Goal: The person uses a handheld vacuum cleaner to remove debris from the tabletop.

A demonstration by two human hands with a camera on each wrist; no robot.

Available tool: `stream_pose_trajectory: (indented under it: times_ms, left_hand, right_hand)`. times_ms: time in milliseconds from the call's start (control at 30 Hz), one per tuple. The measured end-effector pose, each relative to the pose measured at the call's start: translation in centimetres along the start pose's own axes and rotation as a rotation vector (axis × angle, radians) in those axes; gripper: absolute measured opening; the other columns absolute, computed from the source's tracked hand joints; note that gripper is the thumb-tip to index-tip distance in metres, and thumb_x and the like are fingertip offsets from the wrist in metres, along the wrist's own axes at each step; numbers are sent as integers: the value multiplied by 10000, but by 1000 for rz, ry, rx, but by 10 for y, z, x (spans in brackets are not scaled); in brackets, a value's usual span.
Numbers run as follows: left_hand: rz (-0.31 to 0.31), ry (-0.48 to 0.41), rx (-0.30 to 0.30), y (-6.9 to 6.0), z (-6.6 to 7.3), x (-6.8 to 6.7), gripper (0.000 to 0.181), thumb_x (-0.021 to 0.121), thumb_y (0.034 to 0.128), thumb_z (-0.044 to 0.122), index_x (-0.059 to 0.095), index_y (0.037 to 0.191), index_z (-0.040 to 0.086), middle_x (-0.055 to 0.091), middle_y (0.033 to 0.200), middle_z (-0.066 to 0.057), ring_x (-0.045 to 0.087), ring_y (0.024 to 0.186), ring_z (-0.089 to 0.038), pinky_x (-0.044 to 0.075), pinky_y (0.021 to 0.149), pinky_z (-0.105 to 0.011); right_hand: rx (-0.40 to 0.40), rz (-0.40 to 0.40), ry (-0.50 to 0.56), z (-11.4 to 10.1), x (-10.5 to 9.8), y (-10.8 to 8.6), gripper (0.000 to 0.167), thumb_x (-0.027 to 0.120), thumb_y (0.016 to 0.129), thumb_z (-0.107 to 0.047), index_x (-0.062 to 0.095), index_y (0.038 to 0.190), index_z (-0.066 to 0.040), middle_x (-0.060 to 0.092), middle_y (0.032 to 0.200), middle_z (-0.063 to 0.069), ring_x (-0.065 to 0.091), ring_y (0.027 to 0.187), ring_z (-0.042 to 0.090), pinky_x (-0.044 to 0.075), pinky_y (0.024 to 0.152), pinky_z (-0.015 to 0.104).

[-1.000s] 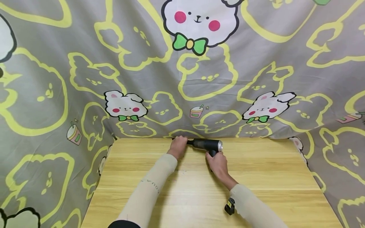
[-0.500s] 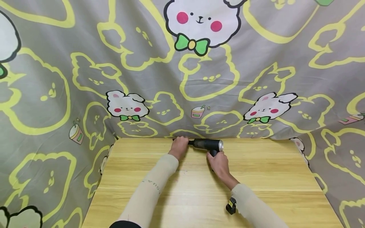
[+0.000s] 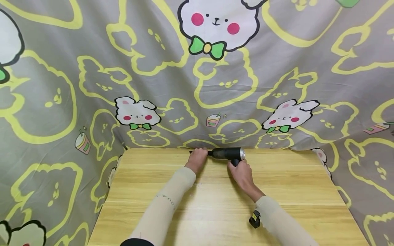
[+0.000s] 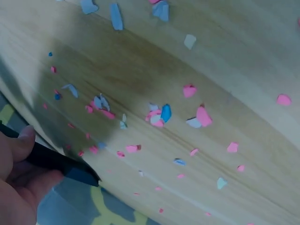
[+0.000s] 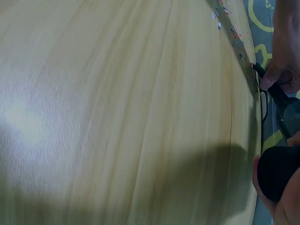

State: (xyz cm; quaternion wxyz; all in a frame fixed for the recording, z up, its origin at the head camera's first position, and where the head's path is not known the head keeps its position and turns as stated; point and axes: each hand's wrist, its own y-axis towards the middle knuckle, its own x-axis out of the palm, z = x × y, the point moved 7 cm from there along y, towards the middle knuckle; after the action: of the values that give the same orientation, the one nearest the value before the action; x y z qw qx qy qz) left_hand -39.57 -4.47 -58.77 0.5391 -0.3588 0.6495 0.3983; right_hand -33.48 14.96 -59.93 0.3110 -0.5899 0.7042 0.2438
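Note:
A black handheld vacuum cleaner (image 3: 227, 153) with a silver rear end lies level across the table's back edge in the head view. My right hand (image 3: 241, 172) grips its downward handle. Around the narrow nozzle at its left end, my left hand (image 3: 197, 160) has its fingers curled. The left wrist view brings out the flat black nozzle tip (image 4: 77, 169), held by the left hand (image 4: 21, 176) low over the board's edge. Small pink, blue and white scraps (image 4: 203, 116) are scattered beside the tip. From the right wrist, the rounded handle base (image 5: 279, 171) shows in the right hand.
The wooden table (image 3: 215, 212) ends at a grey patterned curtain (image 3: 172, 82), which also hangs along both sides. More scraps (image 5: 219, 23) lie near the far edge in the right wrist view. A black camera (image 3: 254, 218) is strapped by the right sleeve.
Both hands and the vacuum cleaner have shifted a little to the right along the back edge. The grip of each hand looks the same.

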Motion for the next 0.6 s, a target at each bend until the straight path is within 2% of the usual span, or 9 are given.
stream_pose_trajectory:
  times_ms: [133,233,467,600]
  left_hand:
    - [21,50,59,0,6,-2,84,674,965,-43,725,1012,5,762,899,-101,777,785,-227,640,645,-261]
    - [27,79,75,0,8,0,91,648,989,-25,712,1048,1,762,892,-105,769,784,-214,635,630,-256]
    - [13,94,56,0,6,3,90,630,999,-24,689,1058,9,747,893,-104,760,816,-209,639,670,-260]
    - [25,97,49,-2,1,2,76,652,988,-24,689,1040,15,748,869,-114,764,787,-212,632,635,-251]
  right_hand:
    - [-10,17,-2,2,-4,0,472,692,954,-375,546,982,73,550,804,157,523,607,257,392,486,315]
    - [-8,9,8,4,-3,-3,502,687,961,-380,537,1019,95,554,806,161,521,608,253,386,483,309]
    - [1,-15,48,3,7,-9,589,673,986,-411,509,1114,139,548,792,147,510,594,233,371,468,300]
    - [-16,-6,54,-2,9,-11,594,683,985,-402,509,1135,147,555,803,154,515,589,232,378,465,300]
